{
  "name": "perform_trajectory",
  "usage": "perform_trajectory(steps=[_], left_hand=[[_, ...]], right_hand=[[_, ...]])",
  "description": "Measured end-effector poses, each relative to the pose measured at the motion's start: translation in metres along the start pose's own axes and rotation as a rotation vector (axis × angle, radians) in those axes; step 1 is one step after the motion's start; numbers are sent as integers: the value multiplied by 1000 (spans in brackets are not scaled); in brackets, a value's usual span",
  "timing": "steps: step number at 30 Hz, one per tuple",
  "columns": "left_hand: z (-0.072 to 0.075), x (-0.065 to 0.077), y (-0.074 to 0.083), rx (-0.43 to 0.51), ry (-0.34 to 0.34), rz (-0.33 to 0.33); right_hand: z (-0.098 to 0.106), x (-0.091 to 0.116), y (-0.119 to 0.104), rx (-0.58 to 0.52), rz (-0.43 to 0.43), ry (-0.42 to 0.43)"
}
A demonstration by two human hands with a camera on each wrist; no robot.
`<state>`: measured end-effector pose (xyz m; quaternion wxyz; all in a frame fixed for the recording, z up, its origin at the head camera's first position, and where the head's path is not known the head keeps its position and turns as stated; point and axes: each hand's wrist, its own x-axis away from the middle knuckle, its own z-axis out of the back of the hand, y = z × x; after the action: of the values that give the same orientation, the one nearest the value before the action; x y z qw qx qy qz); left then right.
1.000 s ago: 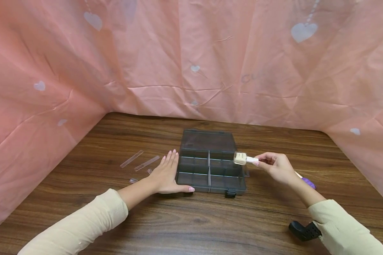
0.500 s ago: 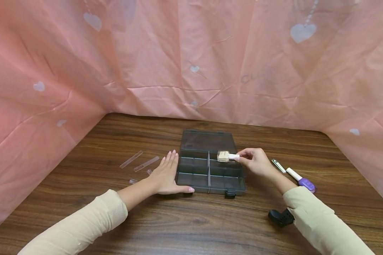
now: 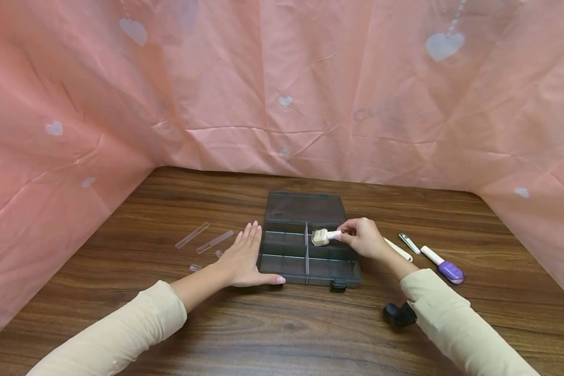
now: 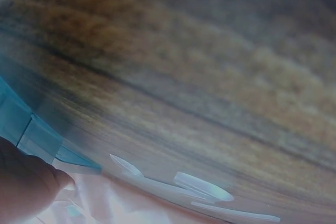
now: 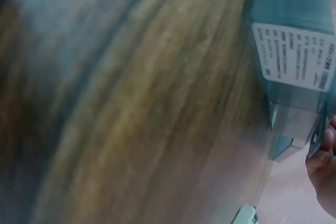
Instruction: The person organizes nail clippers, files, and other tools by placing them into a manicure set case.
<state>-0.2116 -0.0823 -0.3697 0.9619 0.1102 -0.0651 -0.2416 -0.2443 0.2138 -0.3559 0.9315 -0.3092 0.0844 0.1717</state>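
Observation:
In the head view, a dark see-through divider box lies with its lid folded back. My left hand rests along its left side, fingers straight and thumb at the front edge. My right hand pinches a nail polish bottle by its white cap. The bottle is tilted on its side over the back right compartment, close to the middle divider. The right wrist view shows the box's side with a printed label, and part of the right hand at the edge; the bottle is hidden there.
Right of the box lie a cream stick, partly behind the wrist, a nail clipper and a purple bottle with a white cap. To the left are clear strips and small clear pieces. Pink curtain surrounds the table.
My right hand has carried the nail polish bottle leftward from the box's right edge to beside the middle divider. The clipper and stick have come into view. The left hand stays put.

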Motion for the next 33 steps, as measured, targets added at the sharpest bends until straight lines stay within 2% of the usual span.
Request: perform_trajectory(steps=[8,12,16,23,33], left_hand=[[1,1,0,4,-5,-6],[1,1,-1,-2,-13,1],[1,1,-1,3,-13,3],[1,0,-1,1,-8,-1],[3,2,-2,8,-11,-1]], right_hand=[[-2,-2,-2,127,54,-31],[-3,-4,-4,151,36,-33],[-2,-2,-4,147,33,1],[10,9,-4,49,28,139],[32,33,4,41,72,389]])
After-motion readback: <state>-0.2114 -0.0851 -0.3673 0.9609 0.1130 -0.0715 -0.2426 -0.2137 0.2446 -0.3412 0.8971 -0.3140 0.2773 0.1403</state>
